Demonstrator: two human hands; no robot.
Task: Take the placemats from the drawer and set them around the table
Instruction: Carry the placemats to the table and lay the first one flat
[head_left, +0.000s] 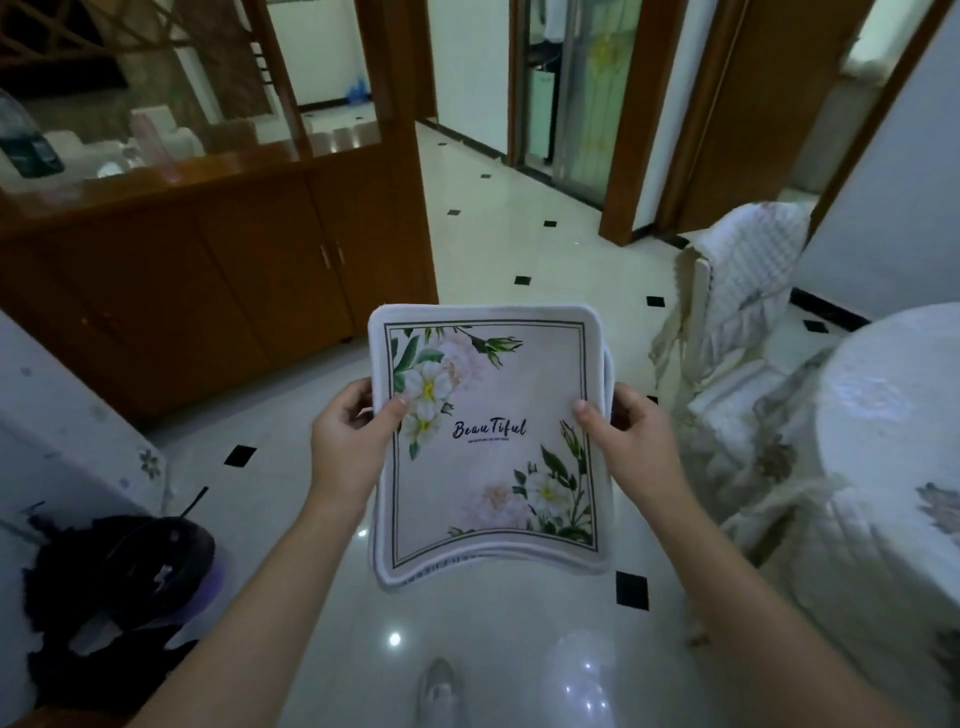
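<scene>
Glossy tiled dining room: both hands, left hand (347, 436) and right hand (631, 441), are gripping a stack of floral placemats (488, 441); none yet laid on the cloth-covered table (893, 415) at right.

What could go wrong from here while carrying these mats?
1. The stack of white-bordered floral fabric placemats is pinched only at its side edges by the left hand and right hand. Lower mats peek out on the right, so one could slip onto the glossy white tiled floor.
2. The white cloth-covered chair with dangling ties stands next to the round white-clothed table. The ties might snag a foot or a mat on approach.
</scene>
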